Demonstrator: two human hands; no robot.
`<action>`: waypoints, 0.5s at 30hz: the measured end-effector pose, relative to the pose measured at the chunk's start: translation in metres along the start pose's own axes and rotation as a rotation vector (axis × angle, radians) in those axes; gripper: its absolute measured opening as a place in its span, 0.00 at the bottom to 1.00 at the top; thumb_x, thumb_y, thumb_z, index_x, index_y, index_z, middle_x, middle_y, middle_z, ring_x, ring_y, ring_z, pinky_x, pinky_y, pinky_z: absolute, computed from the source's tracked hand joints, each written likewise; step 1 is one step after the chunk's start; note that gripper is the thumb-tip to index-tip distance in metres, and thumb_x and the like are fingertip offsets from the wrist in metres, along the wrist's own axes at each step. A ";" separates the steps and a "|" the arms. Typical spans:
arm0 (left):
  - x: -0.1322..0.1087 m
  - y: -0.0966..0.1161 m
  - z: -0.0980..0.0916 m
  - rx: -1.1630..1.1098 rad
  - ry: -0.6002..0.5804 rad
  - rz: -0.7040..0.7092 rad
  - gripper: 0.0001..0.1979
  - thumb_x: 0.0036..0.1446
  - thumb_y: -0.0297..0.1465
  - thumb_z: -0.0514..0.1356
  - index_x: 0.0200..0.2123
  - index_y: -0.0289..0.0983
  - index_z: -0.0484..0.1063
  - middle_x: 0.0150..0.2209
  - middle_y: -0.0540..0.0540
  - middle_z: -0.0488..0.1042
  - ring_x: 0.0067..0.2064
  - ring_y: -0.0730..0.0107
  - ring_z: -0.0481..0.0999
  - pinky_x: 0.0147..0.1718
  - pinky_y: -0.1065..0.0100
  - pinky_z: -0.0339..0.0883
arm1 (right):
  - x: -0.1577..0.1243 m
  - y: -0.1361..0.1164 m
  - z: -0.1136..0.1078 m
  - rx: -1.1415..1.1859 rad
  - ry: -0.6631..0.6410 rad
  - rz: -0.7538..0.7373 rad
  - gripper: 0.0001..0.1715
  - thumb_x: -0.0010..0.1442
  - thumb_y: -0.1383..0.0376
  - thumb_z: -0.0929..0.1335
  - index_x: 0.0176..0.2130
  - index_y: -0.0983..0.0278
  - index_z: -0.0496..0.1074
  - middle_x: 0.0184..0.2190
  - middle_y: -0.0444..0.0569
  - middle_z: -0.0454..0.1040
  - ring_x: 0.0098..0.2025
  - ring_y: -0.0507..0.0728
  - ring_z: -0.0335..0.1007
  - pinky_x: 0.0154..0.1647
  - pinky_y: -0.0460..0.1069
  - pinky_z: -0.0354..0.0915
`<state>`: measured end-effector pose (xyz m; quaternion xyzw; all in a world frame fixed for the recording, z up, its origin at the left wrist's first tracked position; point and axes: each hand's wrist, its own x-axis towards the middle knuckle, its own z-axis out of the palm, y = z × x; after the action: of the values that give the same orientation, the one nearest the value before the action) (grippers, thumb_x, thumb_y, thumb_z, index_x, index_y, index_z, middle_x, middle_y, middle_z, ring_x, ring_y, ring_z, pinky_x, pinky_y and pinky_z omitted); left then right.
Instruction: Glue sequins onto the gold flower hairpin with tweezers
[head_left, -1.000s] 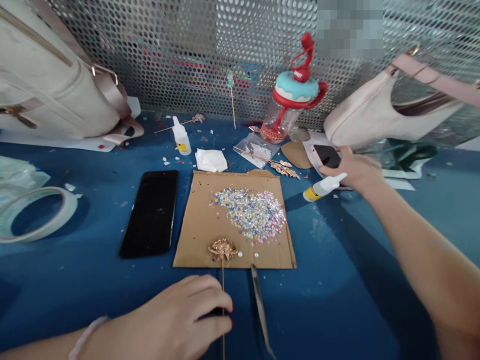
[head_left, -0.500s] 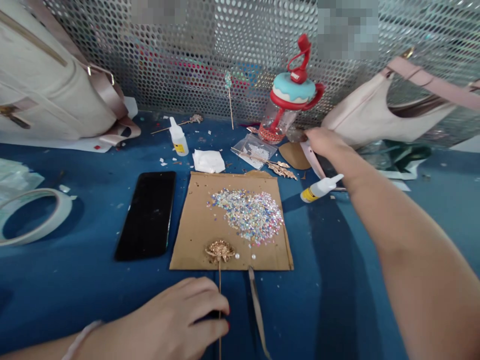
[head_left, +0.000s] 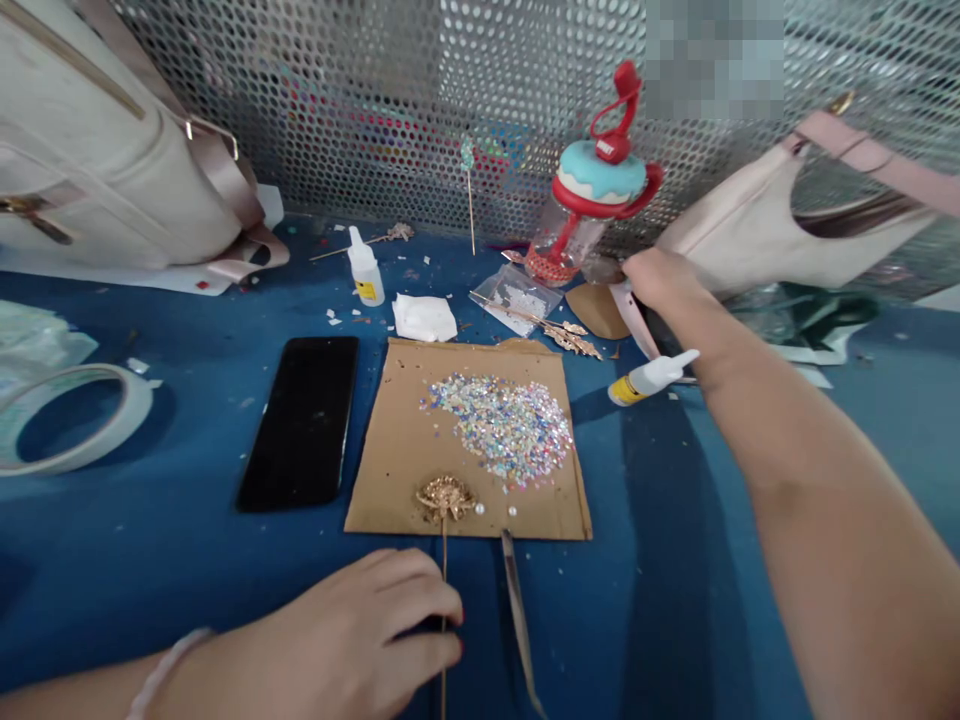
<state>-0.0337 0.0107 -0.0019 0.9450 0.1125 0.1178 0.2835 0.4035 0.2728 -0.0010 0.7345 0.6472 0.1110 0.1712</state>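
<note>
My left hand (head_left: 375,625) lies at the front with its fingers closed over the thin stem of a gold hair stick (head_left: 445,498). The hair stick's ornate head rests on a cardboard sheet (head_left: 390,440), beside two white pearl beads (head_left: 480,509). Tweezers (head_left: 517,610) lie to the right of that hand, tip at the cardboard's edge. Far forward on the right, my right hand (head_left: 660,278) is stretched out beside the cup, fingers mostly hidden and closed by a small greyish thing I cannot make out. Multicoloured sequins or rhinestones (head_left: 510,425) are heaped on the cardboard.
A glue bottle (head_left: 651,378) lies under my right forearm; another glue bottle (head_left: 365,270) stands farther back. Around the cardboard are a phone (head_left: 300,425), tape roll (head_left: 135,420), folded tissue (head_left: 424,318) and small bag (head_left: 510,300). A cup (head_left: 600,180) and handbag (head_left: 735,225) stand behind.
The whole view has shifted slightly, so things appear a little farther right. Both hands keep nearly the same places relative to the objects.
</note>
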 end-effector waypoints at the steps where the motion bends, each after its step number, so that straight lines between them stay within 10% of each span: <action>1: 0.000 0.000 0.000 -0.004 -0.005 0.002 0.14 0.61 0.19 0.51 0.46 0.34 0.70 0.44 0.43 0.73 0.44 0.63 0.71 0.45 0.63 0.71 | 0.000 0.000 0.001 -0.001 0.005 0.002 0.19 0.63 0.62 0.66 0.51 0.69 0.66 0.50 0.56 0.68 0.47 0.57 0.69 0.48 0.56 0.67; 9: -0.002 -0.001 0.000 -0.007 0.002 0.003 0.13 0.60 0.19 0.52 0.46 0.34 0.69 0.44 0.43 0.72 0.46 0.62 0.70 0.46 0.63 0.70 | 0.005 0.001 0.001 0.035 0.016 0.047 0.16 0.69 0.64 0.58 0.50 0.70 0.67 0.50 0.53 0.67 0.48 0.55 0.68 0.51 0.53 0.64; 15: -0.001 0.000 0.000 -0.022 -0.025 -0.008 0.14 0.61 0.20 0.51 0.47 0.34 0.69 0.44 0.43 0.72 0.45 0.61 0.69 0.46 0.62 0.70 | 0.014 -0.003 -0.003 0.083 0.007 0.089 0.39 0.69 0.66 0.40 0.45 0.76 0.71 0.54 0.49 0.62 0.48 0.53 0.68 0.50 0.48 0.59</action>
<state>-0.0348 0.0103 -0.0016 0.9427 0.1117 0.1063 0.2959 0.4019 0.2874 -0.0003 0.7685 0.6187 0.0939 0.1332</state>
